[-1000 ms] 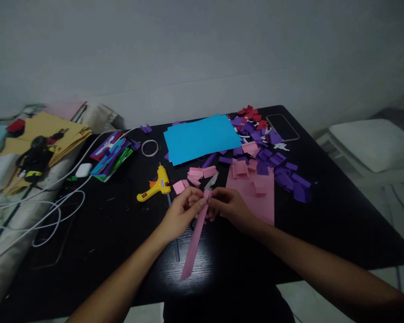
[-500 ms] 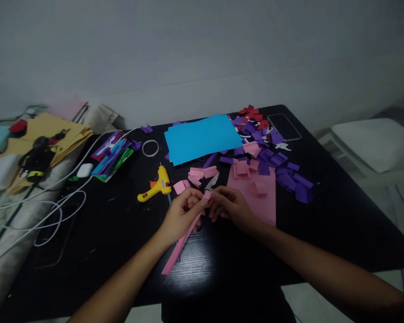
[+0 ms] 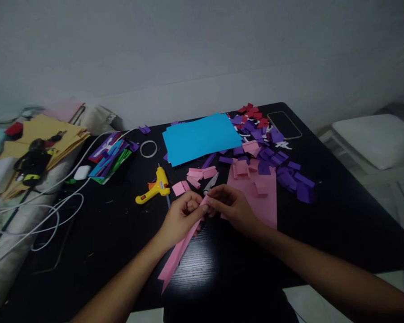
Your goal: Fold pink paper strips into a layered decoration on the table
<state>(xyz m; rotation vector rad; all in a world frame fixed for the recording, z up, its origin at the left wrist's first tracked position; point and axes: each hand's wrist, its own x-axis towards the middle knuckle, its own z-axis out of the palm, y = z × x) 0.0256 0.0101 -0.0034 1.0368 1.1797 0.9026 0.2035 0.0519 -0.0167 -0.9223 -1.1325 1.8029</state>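
Left hand (image 3: 180, 220) and right hand (image 3: 235, 209): bare. 2 forearms (image 3: 131, 274): bare over most visible length. Lap: dark garment (image 3: 222, 310), fabric details indiscernible.

Strip (image 3: 178, 254): matt paper; tabletop (image 3: 229, 264): glossy, wood-grained; glue gun (image 3: 160, 181): plastic.

Nearer the person than the yellow hot-glue gun (image 3: 157, 185) and to its right, the left hand (image 3: 180, 220) and right hand (image 3: 235, 210) pinch the far end of a creased pink paper strip (image 3: 181, 246) between their fingers. Right of the gun lie folded pink paper pieces (image 3: 194, 175), then scissors (image 3: 211, 183); beyond it, blue paper sheets (image 3: 202, 138); to its left, a white earbud case (image 3: 82, 173), all on the black desk (image 3: 121, 242).
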